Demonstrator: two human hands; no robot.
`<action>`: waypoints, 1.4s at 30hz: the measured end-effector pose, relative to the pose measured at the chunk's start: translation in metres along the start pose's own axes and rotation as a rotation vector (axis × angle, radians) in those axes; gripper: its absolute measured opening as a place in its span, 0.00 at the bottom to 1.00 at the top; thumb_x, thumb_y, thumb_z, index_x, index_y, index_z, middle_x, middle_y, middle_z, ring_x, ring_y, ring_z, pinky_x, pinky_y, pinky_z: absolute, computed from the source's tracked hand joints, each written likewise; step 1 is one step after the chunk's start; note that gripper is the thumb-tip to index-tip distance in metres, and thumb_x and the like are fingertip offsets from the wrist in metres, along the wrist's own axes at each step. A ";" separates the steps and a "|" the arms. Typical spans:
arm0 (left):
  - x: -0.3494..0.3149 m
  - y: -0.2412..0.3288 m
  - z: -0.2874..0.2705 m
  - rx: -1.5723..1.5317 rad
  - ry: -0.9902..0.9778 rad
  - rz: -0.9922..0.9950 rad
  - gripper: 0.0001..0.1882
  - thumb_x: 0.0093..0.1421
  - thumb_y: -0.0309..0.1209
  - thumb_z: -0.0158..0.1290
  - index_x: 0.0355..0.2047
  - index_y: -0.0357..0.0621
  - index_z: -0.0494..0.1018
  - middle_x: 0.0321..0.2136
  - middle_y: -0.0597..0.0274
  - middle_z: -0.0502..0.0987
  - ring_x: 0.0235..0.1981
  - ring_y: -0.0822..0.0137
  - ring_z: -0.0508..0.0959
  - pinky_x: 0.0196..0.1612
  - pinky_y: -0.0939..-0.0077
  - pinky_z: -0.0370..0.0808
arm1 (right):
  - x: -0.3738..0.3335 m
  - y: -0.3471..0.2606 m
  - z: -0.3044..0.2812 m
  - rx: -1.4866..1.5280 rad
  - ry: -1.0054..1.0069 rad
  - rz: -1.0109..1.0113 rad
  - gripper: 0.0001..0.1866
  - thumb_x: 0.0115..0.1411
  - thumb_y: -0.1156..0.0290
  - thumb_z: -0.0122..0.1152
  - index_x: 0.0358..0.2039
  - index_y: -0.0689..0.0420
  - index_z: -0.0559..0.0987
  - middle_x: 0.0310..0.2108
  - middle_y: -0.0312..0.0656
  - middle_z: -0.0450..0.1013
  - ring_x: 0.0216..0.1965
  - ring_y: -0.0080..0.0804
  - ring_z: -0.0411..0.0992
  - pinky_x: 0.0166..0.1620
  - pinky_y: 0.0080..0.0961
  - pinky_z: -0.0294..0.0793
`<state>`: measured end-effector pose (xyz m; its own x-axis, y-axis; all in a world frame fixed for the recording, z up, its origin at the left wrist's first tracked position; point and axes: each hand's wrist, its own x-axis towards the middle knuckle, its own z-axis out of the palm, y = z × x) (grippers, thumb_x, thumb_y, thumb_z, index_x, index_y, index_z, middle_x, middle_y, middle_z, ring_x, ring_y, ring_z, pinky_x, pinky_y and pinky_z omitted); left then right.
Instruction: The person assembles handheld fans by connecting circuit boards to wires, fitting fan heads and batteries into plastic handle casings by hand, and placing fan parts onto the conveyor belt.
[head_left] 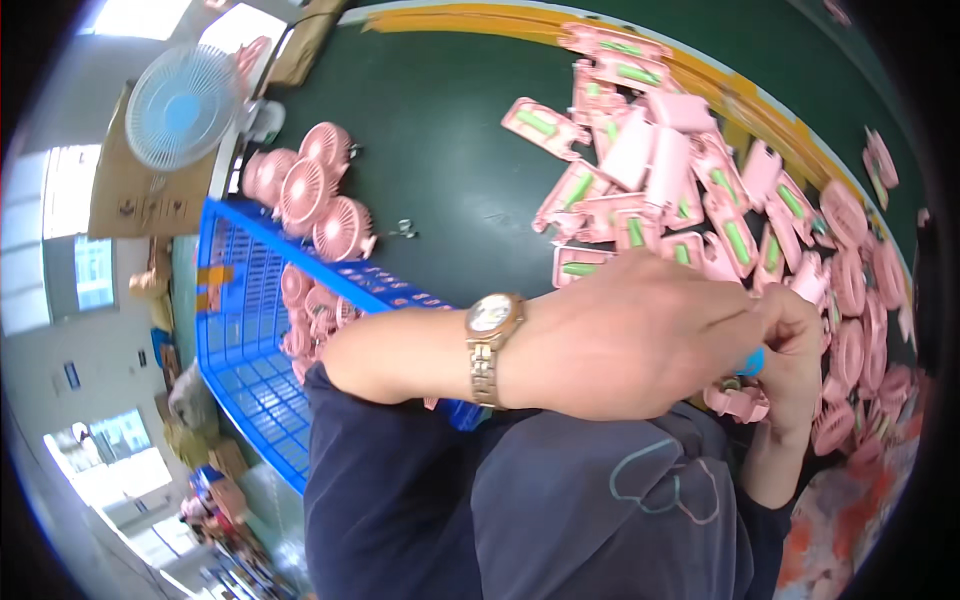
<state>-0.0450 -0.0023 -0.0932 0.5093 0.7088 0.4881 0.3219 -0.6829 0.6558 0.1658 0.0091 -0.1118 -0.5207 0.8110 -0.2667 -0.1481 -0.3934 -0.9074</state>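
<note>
My left hand (640,335), with a gold wristwatch (490,320) on its wrist, reaches across to meet my right hand (793,350). The fingers of both hands are closed and bent together. A small bright blue piece (751,362) shows between them, mostly covered, so its kind cannot be told. A pink plastic part (738,402) sits just below the fingers; whether it is gripped is hidden. Right beyond my hands lies a heap of pink handle shells (630,150), many with a green cylinder (737,242) inside. Pink round fan heads (847,350) are piled beside my right hand.
A blue plastic basket (300,250) holding pink fan parts stands left of my left forearm. Several pink fan heads (308,190) rest on the green tabletop (440,120) behind it. A larger standing fan (183,106) and a cardboard box (150,200) are at far left.
</note>
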 end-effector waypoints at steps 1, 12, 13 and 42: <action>0.001 0.003 -0.005 0.000 -0.029 -0.031 0.12 0.42 0.20 0.53 0.30 0.38 0.70 0.23 0.57 0.68 0.20 0.59 0.73 0.19 0.68 0.69 | 0.004 0.000 0.001 -0.025 0.011 -0.035 0.10 0.51 0.82 0.64 0.25 0.62 0.69 0.23 0.47 0.76 0.22 0.29 0.76 0.22 0.19 0.76; -0.105 -0.135 -0.179 1.242 -0.230 -0.641 0.25 0.45 0.33 0.62 0.47 0.58 0.74 0.42 0.59 0.74 0.45 0.54 0.73 0.46 0.61 0.73 | 0.097 -0.061 -0.062 -0.410 0.322 -0.371 0.14 0.63 0.68 0.49 0.45 0.63 0.73 0.39 0.36 0.72 0.38 0.19 0.70 0.42 0.17 0.70; -0.133 -0.138 -0.194 1.312 -0.375 -0.886 0.25 0.43 0.33 0.63 0.46 0.58 0.74 0.41 0.60 0.73 0.45 0.54 0.72 0.46 0.60 0.73 | 0.108 -0.065 -0.070 -0.399 0.344 -0.503 0.14 0.62 0.70 0.49 0.44 0.64 0.73 0.40 0.37 0.72 0.39 0.19 0.71 0.43 0.17 0.70; 0.029 -0.040 -0.036 -0.523 0.393 -0.407 0.14 0.59 0.24 0.54 0.45 0.30 0.68 0.34 0.60 0.76 0.33 0.75 0.77 0.37 0.82 0.77 | 0.066 -0.004 -0.075 -0.053 0.518 -0.627 0.17 0.63 0.66 0.53 0.47 0.67 0.73 0.45 0.41 0.72 0.48 0.25 0.68 0.52 0.23 0.64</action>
<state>-0.0720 0.0521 -0.0845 0.0785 0.9639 0.2545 -0.0454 -0.2516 0.9668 0.1949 0.0960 -0.1501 0.1023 0.9762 0.1913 -0.2360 0.2106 -0.9487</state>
